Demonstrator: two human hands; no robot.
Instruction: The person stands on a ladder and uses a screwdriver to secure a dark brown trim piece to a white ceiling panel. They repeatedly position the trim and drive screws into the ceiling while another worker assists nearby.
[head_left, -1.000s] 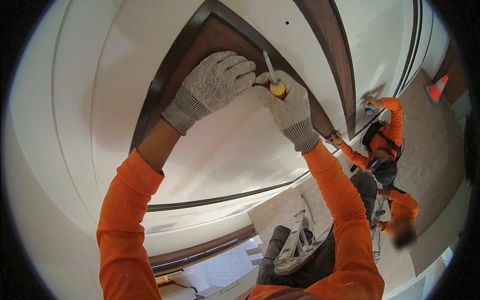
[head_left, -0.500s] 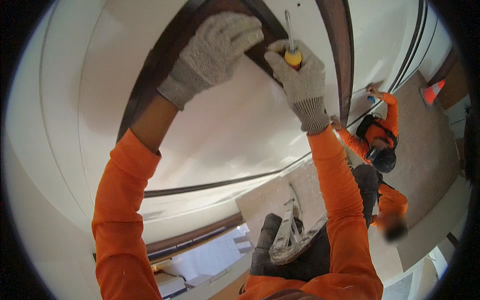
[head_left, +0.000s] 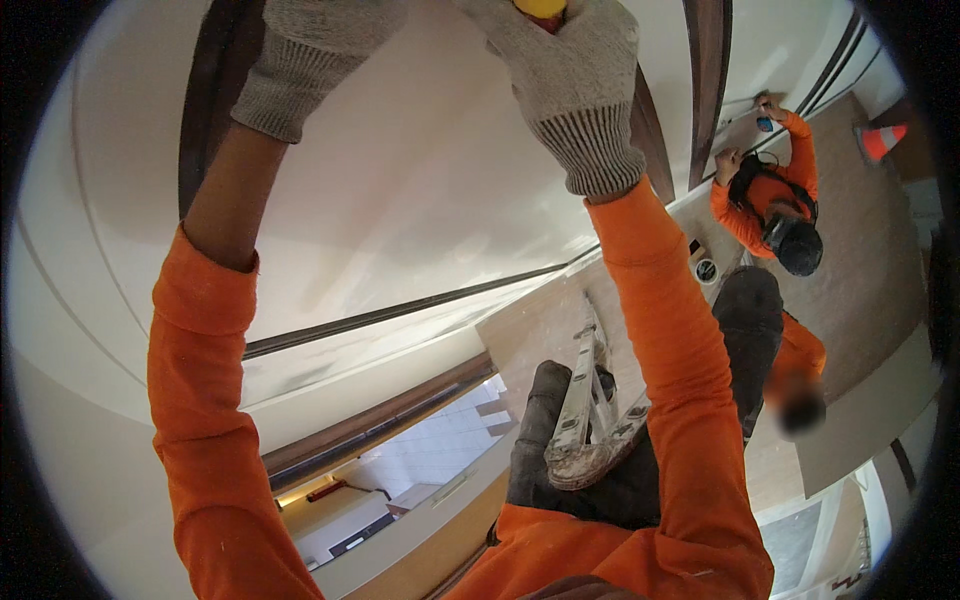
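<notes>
My right hand (head_left: 575, 85), in a grey knit glove, is at the top edge. It is closed round a screwdriver, whose yellow handle (head_left: 541, 7) shows above the palm; the shaft is out of the picture. My left hand (head_left: 325, 35), gloved alike, is raised at the upper left beside a dark brown trim strip (head_left: 208, 110). Its fingers are cut off by the top edge, so their hold is hidden. Between and below both hands spreads a glossy white panel (head_left: 400, 210).
A paint-spotted stepladder (head_left: 575, 420) stands between my legs. At right, a co-worker in orange (head_left: 770, 200) works at the wall, another person (head_left: 797, 355) lower down. A traffic cone (head_left: 880, 143) stands at far right. Below left is a lower space (head_left: 420, 440). A round container (head_left: 706, 270) sits on the floor.
Both my hands have moved up in the picture, partly out of view, and the view has shifted. The screwdriver stays in my right hand. The nearby co-worker's arms have moved slightly.
</notes>
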